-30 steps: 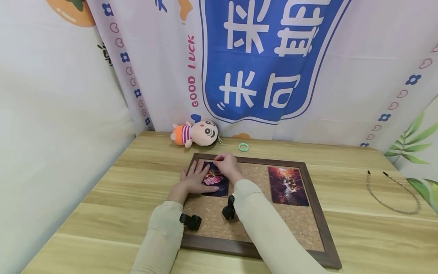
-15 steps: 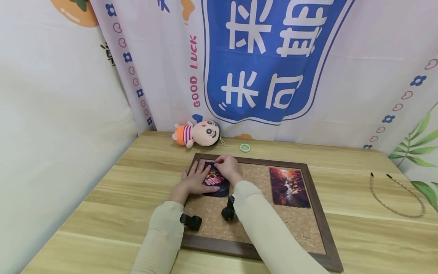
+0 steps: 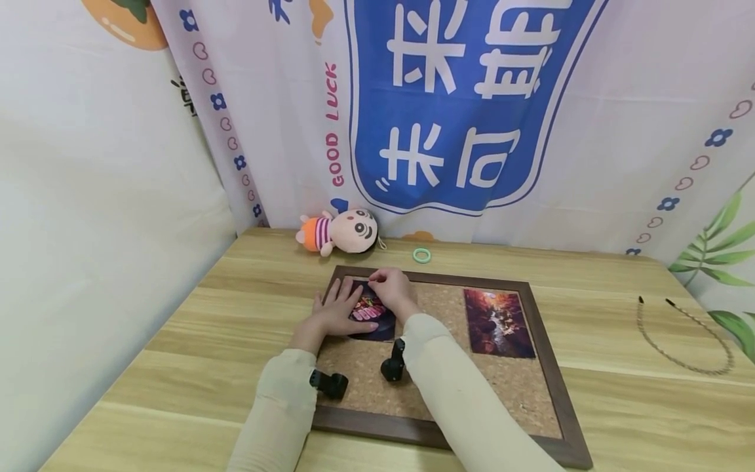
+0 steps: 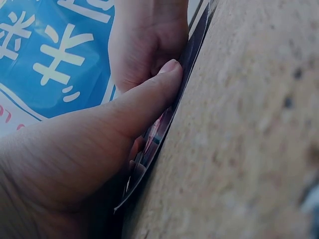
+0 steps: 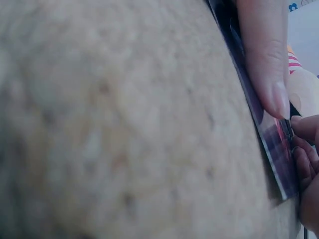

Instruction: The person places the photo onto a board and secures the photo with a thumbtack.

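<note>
A cork board (image 3: 360, 387) in a dark brown wooden frame lies on the table. My left hand (image 3: 339, 313) rests spread over a dark photo (image 3: 380, 328) of food at the board's upper left, pressing it down. In the left wrist view, the left thumb (image 4: 154, 92) touches the photo's face, and the lower corner curls slightly off the cork. My right hand (image 3: 392, 288) is at the photo's top edge, thumb and fingers pinched together on a small pin-like thing, mostly hidden by the fingers. The right wrist view shows these curled fingers (image 5: 304, 154) beside the photo's edge.
A second photo (image 3: 500, 322) of an autumn stream lies at the board's upper right. Behind the board are a plush doll (image 3: 339, 231) and a green ring (image 3: 421, 255). A thin cord loop (image 3: 678, 360) with black tips lies on the right. Printed cloth hangs behind the table.
Both hands stay at the same places on the photo. The head view has shifted slightly; nothing else visibly moves.
</note>
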A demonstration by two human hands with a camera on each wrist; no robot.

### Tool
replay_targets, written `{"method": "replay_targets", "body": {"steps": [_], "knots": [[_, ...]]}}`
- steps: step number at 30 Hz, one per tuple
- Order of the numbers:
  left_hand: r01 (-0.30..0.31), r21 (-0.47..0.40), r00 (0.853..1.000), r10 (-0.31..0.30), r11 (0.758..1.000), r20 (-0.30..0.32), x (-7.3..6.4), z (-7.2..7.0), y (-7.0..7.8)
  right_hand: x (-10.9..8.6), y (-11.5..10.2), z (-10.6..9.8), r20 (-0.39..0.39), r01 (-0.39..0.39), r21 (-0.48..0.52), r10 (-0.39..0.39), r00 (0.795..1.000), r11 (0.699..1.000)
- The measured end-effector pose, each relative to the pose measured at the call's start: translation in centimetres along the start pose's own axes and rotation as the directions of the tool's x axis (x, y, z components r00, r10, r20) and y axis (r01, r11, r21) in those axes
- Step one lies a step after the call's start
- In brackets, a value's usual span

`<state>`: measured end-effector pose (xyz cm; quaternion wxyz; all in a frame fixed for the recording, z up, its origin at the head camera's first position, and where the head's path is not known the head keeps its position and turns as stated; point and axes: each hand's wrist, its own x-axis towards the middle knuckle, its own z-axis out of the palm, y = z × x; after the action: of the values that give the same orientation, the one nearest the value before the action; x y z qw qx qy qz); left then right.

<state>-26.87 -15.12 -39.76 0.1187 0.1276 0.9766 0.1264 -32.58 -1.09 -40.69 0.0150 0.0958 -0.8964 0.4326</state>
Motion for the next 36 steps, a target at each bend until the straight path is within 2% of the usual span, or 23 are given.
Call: {"method": "replay_targets", "body": {"steps": [6, 13, 23, 31, 36], "knots": [[0.013, 0.013, 1.000, -0.014, 1.000, 0.005, 0.17, 0.16, -0.06, 0.20, 0.10, 0.18, 0.016, 0.009, -0.077, -0.008, 1.000, 0.997], [-0.013, -0.002, 1.000, 0.013, 1.000, -0.028, -0.17, -0.17, 0.13, 0.20, -0.16, 0.09, 0.014, 0.017, -0.109, -0.015, 1.000, 0.994], [-0.003, 0.005, 0.999, 0.003, 1.000, -0.040, -0.07, -0.12, -0.07, 0.31, 0.24, -0.25, 0.068, 0.047, -0.053, -0.043, 0.997, 0.997], [-0.006, -0.016, 0.999, 0.006, 1.000, -0.035, 0.05, 0.08, -0.11, 0.26, 0.54, -0.25, 0.059, -0.009, -0.055, 0.012, 0.998, 0.998], [-0.007, -0.014, 0.999, 0.006, 1.000, -0.038, 0.00, 0.14, 0.02, 0.20, 0.73, -0.24, 0.049, -0.029, -0.005, 0.029, 0.998, 1.000]]}}
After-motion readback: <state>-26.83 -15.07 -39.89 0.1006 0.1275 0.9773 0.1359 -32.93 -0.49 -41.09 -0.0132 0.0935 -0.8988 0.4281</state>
